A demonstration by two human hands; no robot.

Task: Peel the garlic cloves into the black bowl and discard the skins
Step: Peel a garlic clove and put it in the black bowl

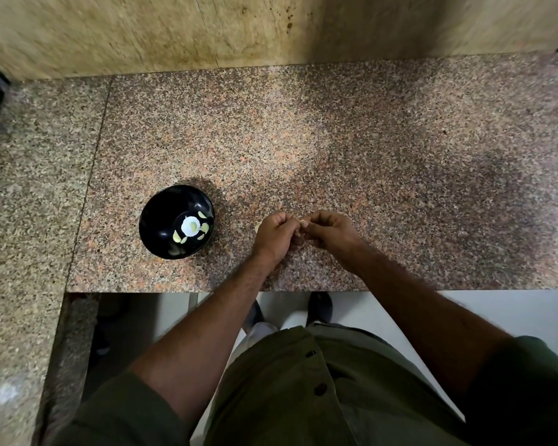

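A person's left hand and right hand met over the granite table, fingers curled together around something small, presumably a garlic clove mid-peel, though it was hidden between them. A pale scrap lay just beside the left hand. Farther left, the black bowl held several peeled cloves. Next, the stripped clove would need dropping there.

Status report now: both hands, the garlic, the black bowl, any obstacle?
Left hand and right hand together, fingers curled on a small clove, mostly hidden. Black bowl left of hands, several peeled cloves inside. Nothing between hands and bowl.
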